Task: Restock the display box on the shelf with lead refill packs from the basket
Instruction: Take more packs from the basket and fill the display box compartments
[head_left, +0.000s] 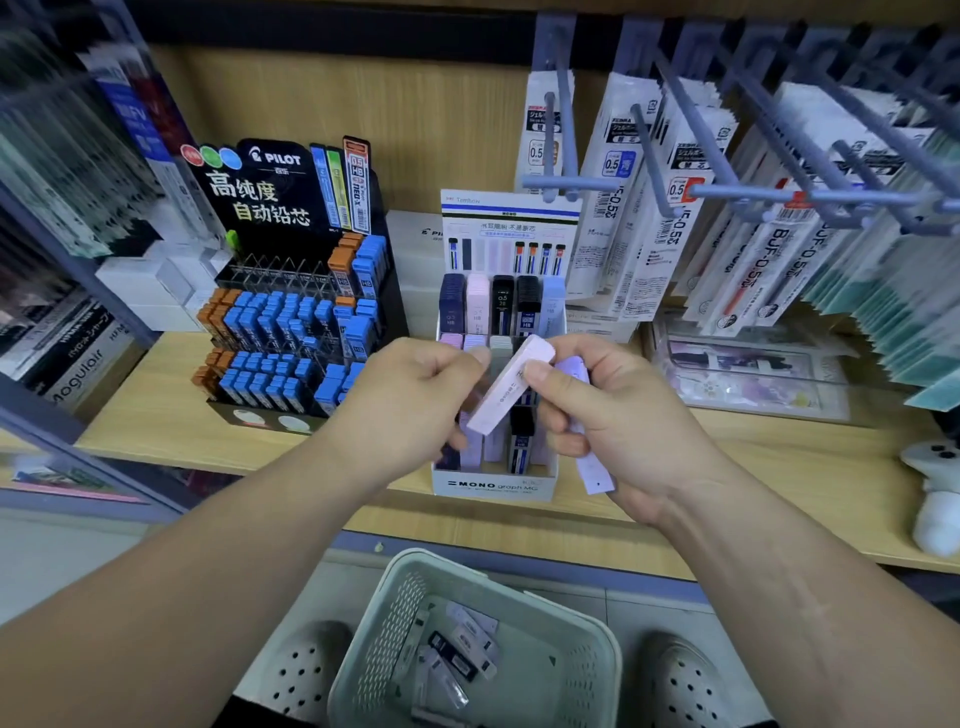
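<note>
In the head view, a white display box (493, 486) stood at the front edge of the wooden shelf (156, 405). Its compartments held upright lead packs in navy, pink, black and pale blue. The front wall read "MONO graph MG", and the header card behind carried the name "Tombow". Some packs in the back row showed "0.5", "HB" and "2B".

Below the shelf, on the floor, a pale green basket (387, 634) with perforated walls held a loose heap of lead refill packs (457, 649), black and light ones, lying flat in its lower part. A perforated shoe (306, 675) stood on each side of it.

To the left of the display box stood a black stand (291, 312) full of blue and orange lead cases. Its card said "PILOT" and "高纯度 自动铅芯". To the right, long packets (613, 208) hung on grey hooks, marked "0.5" and "BUJF-0.5".

Both forearms reached forward over the basket, and the hands met just above the display box. The left hand (415, 395), its fingers curled, gripped a pink pack (511, 387) that was tilted, with the upper end to the right. The right hand (613, 410) pinched that upper end with thumb and forefinger. Its other fingers were curled round a lilac pack (595, 475), which stuck out below the palm.
</note>
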